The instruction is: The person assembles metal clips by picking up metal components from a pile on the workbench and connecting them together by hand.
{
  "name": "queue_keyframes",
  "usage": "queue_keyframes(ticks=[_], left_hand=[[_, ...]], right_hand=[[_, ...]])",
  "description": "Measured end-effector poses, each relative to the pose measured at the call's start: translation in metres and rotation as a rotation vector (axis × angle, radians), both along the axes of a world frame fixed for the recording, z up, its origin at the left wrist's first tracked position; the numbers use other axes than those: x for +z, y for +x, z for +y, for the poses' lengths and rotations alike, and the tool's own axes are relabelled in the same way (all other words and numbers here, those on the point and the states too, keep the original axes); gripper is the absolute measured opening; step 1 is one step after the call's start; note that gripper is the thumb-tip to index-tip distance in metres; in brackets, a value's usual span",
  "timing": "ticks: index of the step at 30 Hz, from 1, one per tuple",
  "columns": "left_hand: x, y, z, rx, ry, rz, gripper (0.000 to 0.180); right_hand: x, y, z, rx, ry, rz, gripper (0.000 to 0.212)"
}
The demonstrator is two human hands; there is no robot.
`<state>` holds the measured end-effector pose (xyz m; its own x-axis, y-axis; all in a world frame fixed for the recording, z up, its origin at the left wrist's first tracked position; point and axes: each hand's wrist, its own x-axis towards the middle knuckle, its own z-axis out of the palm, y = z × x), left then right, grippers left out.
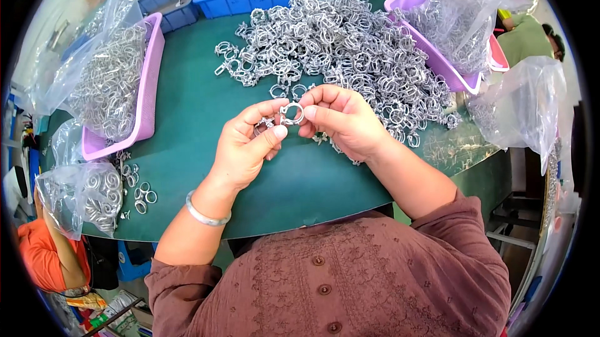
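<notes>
Between my two hands, above the green table, is a small silver metal ring (pixel 292 114) with a fitting on its left side. My left hand (pixel 249 140) pinches that fitting between thumb and fingers, and another small silver piece (pixel 265 124) shows in the same hand. The thumb and fingertips of my right hand (pixel 340 119) close on the ring's right edge. Just beyond my hands lies a large heap of similar silver ring pieces (pixel 337 37), a few of them close to my right wrist.
A purple basket (pixel 147 96) with a bag of silver parts stands left; another purple basket (pixel 431 46) is at right. Blue bins (pixel 250 1) line the back. Loose rings (pixel 144 196) and a bag of spiral pieces (pixel 103 190) lie near left. People sit at both sides.
</notes>
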<state>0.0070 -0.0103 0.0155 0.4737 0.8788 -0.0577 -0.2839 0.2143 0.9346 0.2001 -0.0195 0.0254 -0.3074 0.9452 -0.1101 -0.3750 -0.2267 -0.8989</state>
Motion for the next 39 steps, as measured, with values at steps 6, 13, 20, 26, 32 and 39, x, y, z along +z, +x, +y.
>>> queue_keyframes(ticks=[6,13,20,26,32,39], left_hand=[[-0.0006,0.0008,-0.0016,0.024,0.003,0.029,0.037],[0.0008,0.0008,-0.0005,0.023,-0.004,0.041,0.036],[-0.0016,0.001,0.0004,0.015,-0.012,0.037,0.038],[-0.0014,0.0015,-0.001,0.038,-0.004,0.024,0.039],[0.0064,0.0015,-0.0006,0.058,-0.065,0.024,0.023],[0.0001,-0.0034,0.0034,-0.017,-0.117,0.075,0.009]], right_hand=[[-0.0043,0.0003,-0.0011,0.001,-0.024,0.071,0.016],[-0.0052,0.0013,0.001,0.011,-0.041,0.063,0.018],[-0.0016,0.0013,-0.0006,0.038,-0.014,-0.056,0.017],[0.001,0.0002,-0.0024,0.026,0.006,-0.094,0.017],[0.001,-0.0001,-0.002,-0.005,0.065,-0.115,0.017],[-0.007,-0.0008,-0.0037,-0.024,0.198,-0.188,0.017]])
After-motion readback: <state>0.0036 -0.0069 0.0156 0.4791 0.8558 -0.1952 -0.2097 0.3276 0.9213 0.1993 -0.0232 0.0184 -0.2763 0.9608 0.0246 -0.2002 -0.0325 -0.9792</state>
